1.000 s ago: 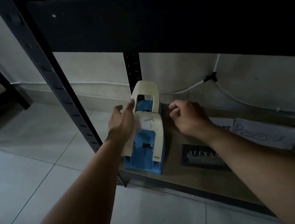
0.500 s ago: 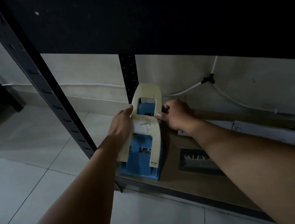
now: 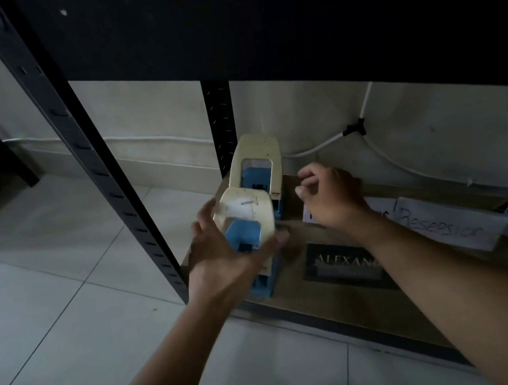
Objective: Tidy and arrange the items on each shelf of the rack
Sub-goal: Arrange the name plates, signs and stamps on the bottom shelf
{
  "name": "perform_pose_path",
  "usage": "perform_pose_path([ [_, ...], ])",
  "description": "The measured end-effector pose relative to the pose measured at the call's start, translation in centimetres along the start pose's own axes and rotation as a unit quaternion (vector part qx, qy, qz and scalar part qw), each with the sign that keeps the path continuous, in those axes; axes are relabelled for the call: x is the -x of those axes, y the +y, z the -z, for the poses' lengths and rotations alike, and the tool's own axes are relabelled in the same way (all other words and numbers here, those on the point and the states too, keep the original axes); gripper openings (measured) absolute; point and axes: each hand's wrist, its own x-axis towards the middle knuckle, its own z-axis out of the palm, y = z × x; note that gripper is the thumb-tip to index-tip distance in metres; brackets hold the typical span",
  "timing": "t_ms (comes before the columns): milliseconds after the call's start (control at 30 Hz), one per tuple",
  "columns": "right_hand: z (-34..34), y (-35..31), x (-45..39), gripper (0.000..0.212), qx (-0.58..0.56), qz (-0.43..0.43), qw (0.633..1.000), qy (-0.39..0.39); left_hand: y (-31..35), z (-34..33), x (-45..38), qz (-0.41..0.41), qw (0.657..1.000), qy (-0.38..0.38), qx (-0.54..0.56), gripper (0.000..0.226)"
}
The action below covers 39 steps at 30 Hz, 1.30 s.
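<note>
Paper signs (image 3: 449, 223), dark plaque (image 3: 342, 266) beside punches (image 3: 251, 223).

On the bottom shelf (image 3: 296, 272), the left hand (image 3: 223, 258) spreads over the front hole punch (image 3: 248, 227); the right hand (image 3: 330, 196) hovers beside the rear hole punch (image 3: 258, 164).

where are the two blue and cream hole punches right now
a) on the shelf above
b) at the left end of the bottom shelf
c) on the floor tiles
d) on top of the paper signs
b: both hole punches stand one behind the other on the bottom shelf, next to the rack's left post, clear of the paper signs.
</note>
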Motion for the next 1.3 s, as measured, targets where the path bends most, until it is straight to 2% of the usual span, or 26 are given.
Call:
perform_pose_path([
  [67,0.6,1.3,1.5,0.020,0.010,0.046,0.998,0.038,-1.1,-0.4,1.8,-0.036,0.995,-0.010,-0.096,0.145],
  [167,1.4,2.3,3.3,0.013,0.003,0.069,0.996,0.054,-1.9,-0.9,1.7,-0.030,0.991,-0.010,-0.128,0.157],
  [433,1.6,2.6,5.1,0.018,0.002,0.039,0.998,0.043,-2.6,-1.6,1.5,-0.049,0.993,0.025,-0.100,0.151],
  [567,0.7,3.3,7.0,0.025,0.075,0.088,0.989,0.093,-2.6,-2.0,1.8,-0.051,0.994,0.033,-0.086,0.149],
  [733,0.1,4.8,8.7,0.033,0.175,0.108,0.972,0.117,-2.8,-2.0,1.7,-0.056,0.993,0.035,-0.094,0.150],
  [900,1.4,4.7,9.6,0.037,0.193,0.099,0.964,0.155,-2.1,-2.1,2.1,-0.037,0.992,0.037,-0.116,0.155],
  [967,2.0,4.8,9.4,0.031,0.178,0.080,0.968,0.158,-1.6,-1.9,2.2,-0.046,0.984,0.067,-0.159,0.154],
  [1033,2.9,5.5,8.6,0.025,0.165,0.066,0.970,0.165,-0.1,-2.0,2.6,-0.104,0.970,0.110,-0.189,0.144],
  [1100,4.2,6.3,7.2,0.033,0.158,0.048,0.976,0.143,1.8,-2.6,3.1,-0.191,0.955,0.122,-0.190,0.121],
  [1200,6.0,7.5,4.6,0.043,0.153,0.015,0.987,0.039,5.2,-4.0,3.0,-0.282,0.942,0.053,-0.174,0.075],
  [1267,6.4,8.2,3.3,0.046,0.146,0.009,0.989,-0.014,7.1,-5.1,1.3,-0.272,0.945,-0.024,-0.178,0.054],
  [1300,6.4,8.6,2.8,0.045,0.142,0.014,0.990,-0.019,7.8,-5.7,0.1,-0.263,0.944,-0.045,-0.192,0.053],
])
